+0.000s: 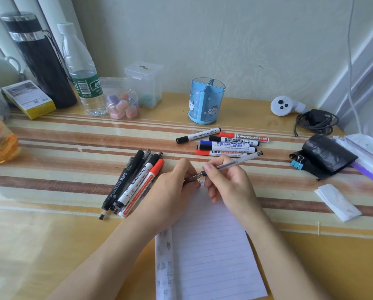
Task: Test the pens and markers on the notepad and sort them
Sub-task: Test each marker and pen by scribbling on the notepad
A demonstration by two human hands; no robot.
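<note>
A lined notepad (209, 252) lies on the desk in front of me. My right hand (226, 180) holds a clear gel pen (235, 162) with its tip down near the pad's top edge. My left hand (177, 187) pinches something small, perhaps the pen's cap, right at the tip; it is mostly hidden. A bundle of several pens and markers (133, 182) lies left of my left hand. A second group of whiteboard markers (226, 142) lies further back, with red, blue and black caps. A blue divided pen holder (206, 100) stands empty behind them.
At the back left stand a black flask (40, 59), a water bottle (81, 72), clear plastic boxes (144, 83) and a jar of coloured cubes (122, 105). A white controller (285, 106), a cable, a black pouch (326, 154) and folded paper (337, 202) lie at the right.
</note>
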